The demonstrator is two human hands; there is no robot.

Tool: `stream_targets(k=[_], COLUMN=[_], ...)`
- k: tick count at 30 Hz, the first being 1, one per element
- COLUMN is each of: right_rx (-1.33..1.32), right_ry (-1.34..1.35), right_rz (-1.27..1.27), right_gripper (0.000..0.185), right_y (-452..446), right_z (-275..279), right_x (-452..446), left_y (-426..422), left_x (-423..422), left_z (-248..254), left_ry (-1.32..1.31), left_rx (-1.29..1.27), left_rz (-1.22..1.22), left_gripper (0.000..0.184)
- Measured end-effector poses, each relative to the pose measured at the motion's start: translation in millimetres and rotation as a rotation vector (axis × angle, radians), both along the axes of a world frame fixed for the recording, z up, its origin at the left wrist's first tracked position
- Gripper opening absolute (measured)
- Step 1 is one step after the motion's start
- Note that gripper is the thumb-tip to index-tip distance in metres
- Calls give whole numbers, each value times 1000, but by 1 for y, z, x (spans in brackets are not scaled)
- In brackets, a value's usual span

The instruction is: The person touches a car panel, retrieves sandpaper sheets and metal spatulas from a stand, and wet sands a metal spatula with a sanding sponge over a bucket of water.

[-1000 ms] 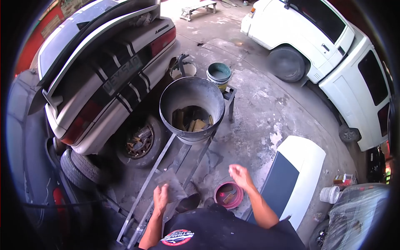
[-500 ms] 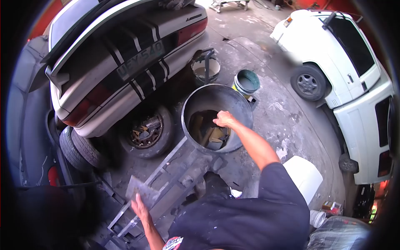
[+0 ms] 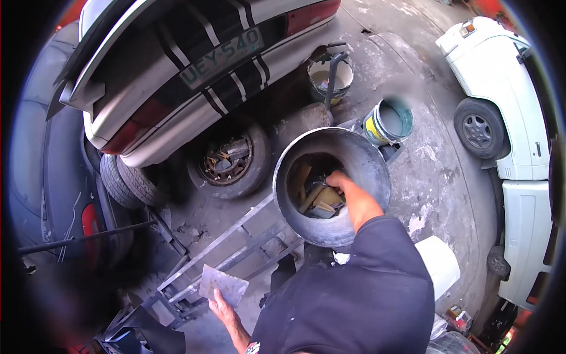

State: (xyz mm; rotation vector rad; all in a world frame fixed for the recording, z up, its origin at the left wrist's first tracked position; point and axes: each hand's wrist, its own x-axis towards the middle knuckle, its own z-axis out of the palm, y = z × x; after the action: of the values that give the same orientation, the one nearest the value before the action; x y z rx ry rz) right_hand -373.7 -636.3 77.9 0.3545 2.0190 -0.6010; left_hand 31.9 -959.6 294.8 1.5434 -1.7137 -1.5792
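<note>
My left hand [image 3: 221, 305] grips the lower edge of a flat greyish sheet [image 3: 224, 285], thumb on its face, out over the metal frame [image 3: 236, 253]. My right hand [image 3: 338, 180] reaches down inside a large round grey drum [image 3: 374, 171]. Its fingers are bent down at the scraps, and their tips are hidden. Tan and grey pieces [image 3: 326, 200] lie on the drum's bottom beside that hand.
A striped white car [image 3: 159, 124] fills the upper left, a wheel holding scraps [image 3: 259, 154] below it. Behind the drum stand a green bucket [image 3: 383, 133] and a whitish bucket [image 3: 352, 74]. A white van [image 3: 519, 147] is at right.
My right hand has moved from above the red bucket into the drum and now reaches deeper. My left hand still holds the sheet, lower than before. The view has shifted and turned.
</note>
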Motion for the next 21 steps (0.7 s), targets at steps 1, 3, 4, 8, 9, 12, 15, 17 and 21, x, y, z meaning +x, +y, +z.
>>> stream_targets(k=[1,3,4,8,9,12,15,17,21], right_rx=[5,98,128,-14,-235,-650,-756,-744,-796], right_ry=[1,12,68,96,120,150,213,290,474], right_rz=[-3,238,290,237,204,151,21,-123,-426], right_gripper=[33,30,28,24,26,46,28,31,58], right_y=[0,-11,-21,-30,-28,-16,-6,1,5], right_z=[16,51,79,109,129,151,189,204,245], right_x=[-10,-27,-32,-44,-44,-46,-22,1,64], left_y=[0,-2,-2,-6,-2,-4,-13,-19,-32], left_x=[-10,-19,-24,-47,-57,-66,-76,-83,-93], left_z=[-1,-8,-9,-14,-11,-18,-27,-24,-16], left_ry=[16,56,61,95,120,165,145,167,212], left_rx=[-13,11,20,28,26,17,59,83,-18], left_rz=[-6,-27,-26,-68,-100,-144,-258,-326,-537], left_gripper=[30,29,29,30,29,26,24,24,24])
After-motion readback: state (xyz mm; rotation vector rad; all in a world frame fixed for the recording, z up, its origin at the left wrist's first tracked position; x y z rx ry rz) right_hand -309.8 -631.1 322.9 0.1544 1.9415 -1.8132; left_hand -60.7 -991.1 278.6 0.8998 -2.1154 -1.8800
